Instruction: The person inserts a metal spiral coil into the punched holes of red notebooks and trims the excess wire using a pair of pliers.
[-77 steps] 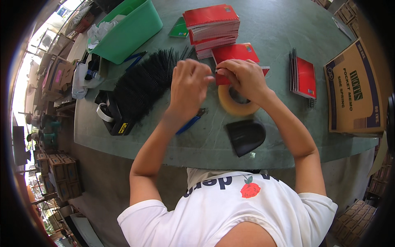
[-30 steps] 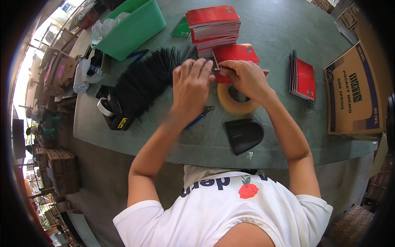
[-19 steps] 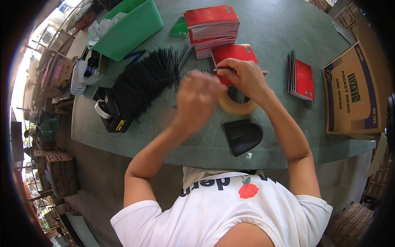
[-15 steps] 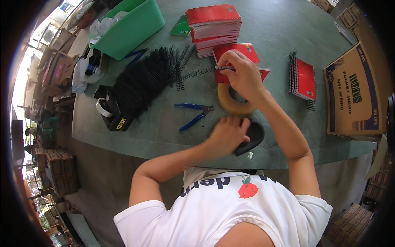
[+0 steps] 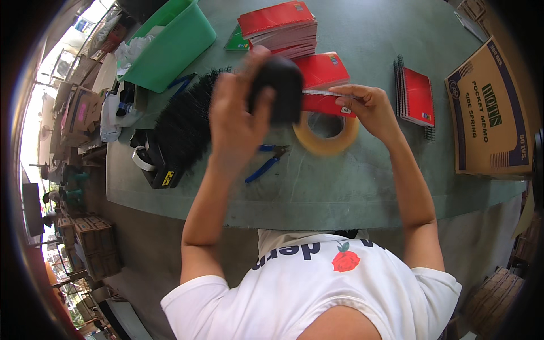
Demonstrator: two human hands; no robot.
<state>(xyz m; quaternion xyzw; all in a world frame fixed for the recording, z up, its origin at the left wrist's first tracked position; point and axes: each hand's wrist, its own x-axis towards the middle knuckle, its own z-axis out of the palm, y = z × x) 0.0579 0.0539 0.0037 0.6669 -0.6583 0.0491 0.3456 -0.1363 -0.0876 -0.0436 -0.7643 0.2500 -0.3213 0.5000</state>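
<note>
My left hand (image 5: 238, 110), smeared by motion, is raised over the table with its fingers round a rounded black object (image 5: 285, 88) whose kind I cannot make out. My right hand (image 5: 365, 107) pinches the right end of a small red notepad (image 5: 323, 103), its page edge toward the far side. The notepad sits just beyond a roll of tape (image 5: 327, 141); another red notepad (image 5: 326, 69) lies behind it. The black object hides the notepad's left end. Left of my hand spreads a heap of black spiral wires (image 5: 190, 119). Blue-handled cutters (image 5: 265, 167) lie partly hidden beneath my left forearm.
A stack of red notepads (image 5: 277, 25) stands at the back, a green notepad (image 5: 235, 39) beside it. Further left are a green bin (image 5: 175, 48) and a black tape dispenser (image 5: 161, 173). Spiral-bound red notepads (image 5: 418, 96) and a cardboard box (image 5: 490, 113) stand right.
My left hand has lifted the black object from the near table edge, up and to the left. My right hand has moved right, from a spiral wire's end to the notepad's right end.
</note>
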